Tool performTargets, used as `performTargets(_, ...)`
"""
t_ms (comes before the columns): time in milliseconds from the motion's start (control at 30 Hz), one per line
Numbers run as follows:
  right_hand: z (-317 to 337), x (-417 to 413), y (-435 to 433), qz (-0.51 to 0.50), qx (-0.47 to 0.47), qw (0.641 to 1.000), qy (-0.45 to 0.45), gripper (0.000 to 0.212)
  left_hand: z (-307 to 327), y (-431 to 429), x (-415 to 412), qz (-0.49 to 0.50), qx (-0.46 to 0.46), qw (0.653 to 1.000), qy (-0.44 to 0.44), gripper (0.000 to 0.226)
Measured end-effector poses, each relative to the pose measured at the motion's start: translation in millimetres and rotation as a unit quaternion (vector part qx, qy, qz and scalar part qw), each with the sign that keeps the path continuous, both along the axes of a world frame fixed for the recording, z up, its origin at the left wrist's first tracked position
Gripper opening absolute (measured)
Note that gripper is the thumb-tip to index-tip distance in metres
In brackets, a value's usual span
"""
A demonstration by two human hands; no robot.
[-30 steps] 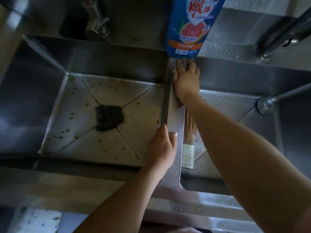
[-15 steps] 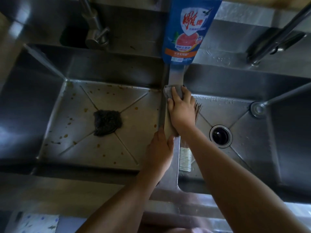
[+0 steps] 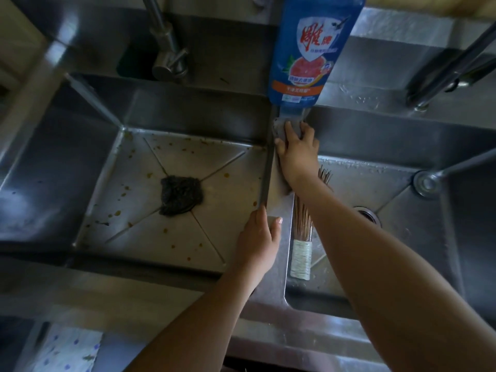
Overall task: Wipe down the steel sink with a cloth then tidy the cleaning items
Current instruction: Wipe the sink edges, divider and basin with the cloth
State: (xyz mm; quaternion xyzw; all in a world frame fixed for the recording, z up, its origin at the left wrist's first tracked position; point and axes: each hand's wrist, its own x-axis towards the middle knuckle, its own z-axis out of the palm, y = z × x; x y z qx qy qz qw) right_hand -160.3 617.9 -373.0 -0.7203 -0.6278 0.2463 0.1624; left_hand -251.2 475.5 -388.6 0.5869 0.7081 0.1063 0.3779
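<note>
A steel double sink fills the view, with a narrow divider (image 3: 279, 208) between its two basins. My right hand (image 3: 296, 154) presses a grey cloth (image 3: 281, 128) flat on the far end of the divider, just below a blue dish soap bottle (image 3: 311, 49). My left hand (image 3: 259, 237) rests on the near part of the divider, fingers over its left edge, holding nothing. The left basin floor (image 3: 139, 210) is spotted with brown food bits, and a dark scouring pad (image 3: 181, 194) lies over its middle.
A bamboo brush (image 3: 302, 232) with a white wrapped handle lies in the right basin beside the divider. The drain (image 3: 369, 214) shows past my right forearm. A tap (image 3: 167, 49) stands behind the left basin and another tap (image 3: 451, 68) at the far right. A patterned cloth (image 3: 69, 350) lies bottom left.
My right hand slid the cloth toward me along the divider, then pushed it back toward the soap bottle. My left hand has stayed on the divider.
</note>
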Motion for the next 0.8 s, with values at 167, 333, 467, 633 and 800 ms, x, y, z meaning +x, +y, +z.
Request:
performTargets(167,3.4,0.0,-35.0,0.005,-0.009,1.000,0.002,0.050,0.7,-2.9,-0.3,0.021,0.044,0.999,-0.016,0.048)
performTargets(333,10.7,-2.8,-65.5,0.015,-0.027,0.998,-0.050,0.047,2.8,-6.2,-2.8,0.038,0.056,0.993,-0.094,0.046)
performTargets(467,15.9,-3.4,-89.2,0.028,-0.046,0.995,-0.085,0.046,-8.8,-5.8,-10.0,0.078,-0.002,0.987,-0.143,0.038)
performTargets(633,27.5,2.6,-108.3,0.049,-0.038,0.994,-0.093,0.036,27.5,-9.5,-35.1,0.108,0.011,0.984,-0.144,0.034)
performTargets(800,39.6,-0.1,-125.8,-0.043,0.025,0.999,-0.018,0.036,41.6,-4.6,-67.8,0.115,0.062,0.982,-0.138,0.022)
